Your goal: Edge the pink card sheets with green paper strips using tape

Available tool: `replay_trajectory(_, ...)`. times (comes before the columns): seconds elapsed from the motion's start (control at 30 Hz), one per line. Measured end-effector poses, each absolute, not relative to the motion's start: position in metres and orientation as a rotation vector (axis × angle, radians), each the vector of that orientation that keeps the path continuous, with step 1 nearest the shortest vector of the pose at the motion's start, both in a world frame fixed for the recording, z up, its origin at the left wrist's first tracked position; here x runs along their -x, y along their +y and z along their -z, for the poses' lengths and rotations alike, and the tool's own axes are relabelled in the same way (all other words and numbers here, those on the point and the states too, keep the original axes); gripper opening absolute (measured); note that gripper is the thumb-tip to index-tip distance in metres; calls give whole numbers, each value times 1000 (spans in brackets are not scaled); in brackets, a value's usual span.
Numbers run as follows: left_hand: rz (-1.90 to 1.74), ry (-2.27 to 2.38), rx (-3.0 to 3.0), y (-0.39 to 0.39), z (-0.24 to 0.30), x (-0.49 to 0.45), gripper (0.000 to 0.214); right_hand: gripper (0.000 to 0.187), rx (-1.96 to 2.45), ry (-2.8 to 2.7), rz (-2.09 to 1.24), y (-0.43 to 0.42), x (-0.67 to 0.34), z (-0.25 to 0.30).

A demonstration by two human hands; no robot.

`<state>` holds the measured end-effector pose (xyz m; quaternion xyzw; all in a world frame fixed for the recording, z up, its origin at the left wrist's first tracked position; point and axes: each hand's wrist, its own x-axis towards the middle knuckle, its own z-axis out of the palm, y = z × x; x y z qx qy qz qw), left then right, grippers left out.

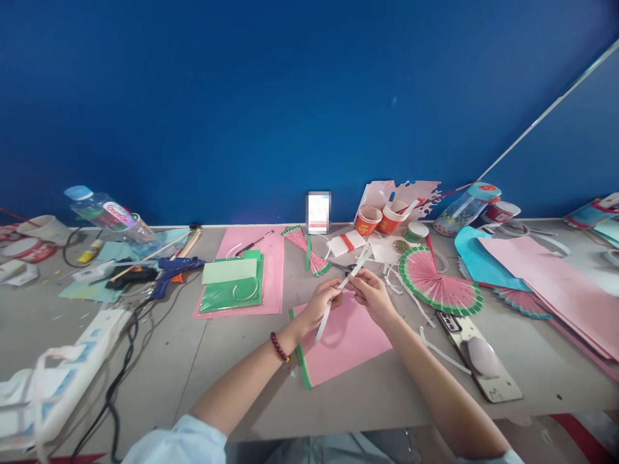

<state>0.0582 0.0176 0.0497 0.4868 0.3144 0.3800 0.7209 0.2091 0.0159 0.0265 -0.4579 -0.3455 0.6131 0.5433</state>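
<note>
My left hand [320, 308] is closed on a thin white strip [323, 323], whose lower end hangs below the fingers. Close beside it, my right hand [373, 295] pinches the same strip further up; its pale greenish-white end rises past the fingertips. Whether the strip is paper or tape I cannot tell. Both hands are over a pink sheet [345, 351] with a green border along its left side. Dark scissors [344, 267] lie just behind the fingers, partly hidden.
Right of my hands are a pleated watermelon-pattern fan [440, 287], curled white strips and a phone [500, 380] with a mouse on it. Red paper cups [368, 220] stand behind. Leftward lie green paper packs [229, 296], a blue glue gun [176, 274], cables and a power strip [80, 367].
</note>
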Motion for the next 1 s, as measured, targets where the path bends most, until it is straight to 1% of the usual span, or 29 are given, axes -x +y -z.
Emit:
replay_trajectory(0.13,-873,623,-1150,18,-47,-56,23,27,1041,-808,-1453,12,-206,-31)
replay_trajectory(0.23,-892,708,-1157,20,-39,-58,29,29,1035,-810,-1444,11,-205,-31)
replay_trajectory(0.33,-916,811,-1198,21,-33,-61,33,24,998,-841,-1457,11,-205,-30)
replay_trajectory(0.53,-993,919,-1239,21,-29,-61,28,23,987,-887,-1481,8,-200,-29)
replay_trajectory(0.67,-1044,897,-1262,22,-26,-61,29,25,1046,-915,-1445,9,-198,-29)
replay_trajectory(0.9,-1022,801,-1235,19,-33,-59,34,25,1036,-878,-1440,7,-196,-28)
replay_trajectory(1.0,-1000,814,-1247,19,-33,-58,30,26,1029,-872,-1443,5,-195,-28)
